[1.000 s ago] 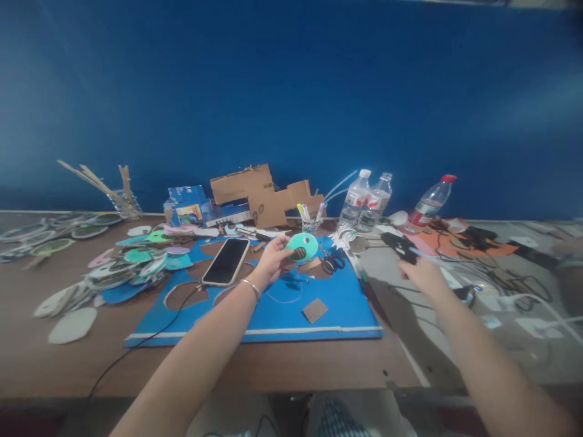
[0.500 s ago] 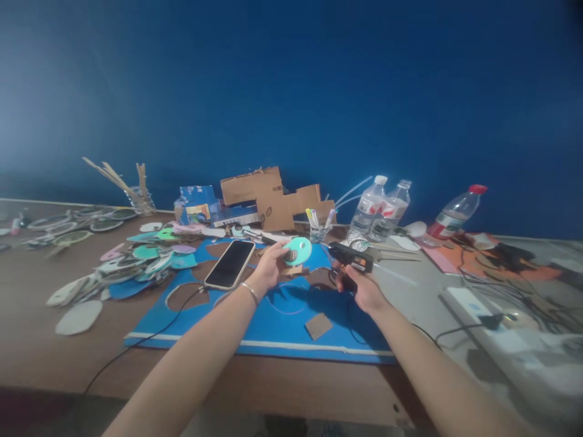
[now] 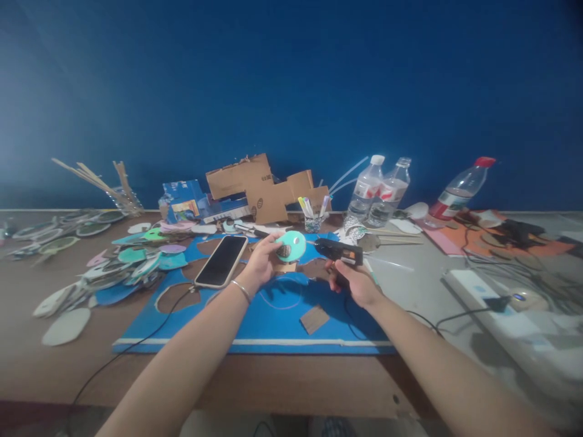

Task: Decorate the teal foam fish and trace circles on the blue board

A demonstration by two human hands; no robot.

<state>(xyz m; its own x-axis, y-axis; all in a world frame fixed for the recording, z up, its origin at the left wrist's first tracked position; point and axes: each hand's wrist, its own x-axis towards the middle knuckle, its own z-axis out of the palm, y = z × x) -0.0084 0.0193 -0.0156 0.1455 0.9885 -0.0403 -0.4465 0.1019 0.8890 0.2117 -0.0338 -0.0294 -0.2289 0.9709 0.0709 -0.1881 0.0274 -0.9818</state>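
Note:
My left hand (image 3: 261, 262) is closed on a mint-green foam disc (image 3: 297, 243) that has a brown patch and a small light spot on its face. In my right hand (image 3: 357, 282) is a black hot glue gun (image 3: 339, 250), its nozzle pointing left at the disc's right edge. Whether the nozzle touches the disc I cannot tell. Both hands are above a blue foam board (image 3: 273, 331) with rounded holes cut in it. A small brown cardboard square (image 3: 314, 320) lies on the board. Left of my left hand, a phone (image 3: 221, 261) with a cable rests on the board.
Cut foam pieces (image 3: 132, 255) are heaped at the left. Behind stand folded cardboard (image 3: 268, 194), a cup of markers (image 3: 313, 221) and clear water bottles (image 3: 367, 188). At the right are a red-capped bottle (image 3: 462, 188) and a white power strip (image 3: 483, 297) with cables.
The glue gun has moved left and its nozzle is now closer to the disc. The disc has turned in my left hand. The whole view has shifted slightly.

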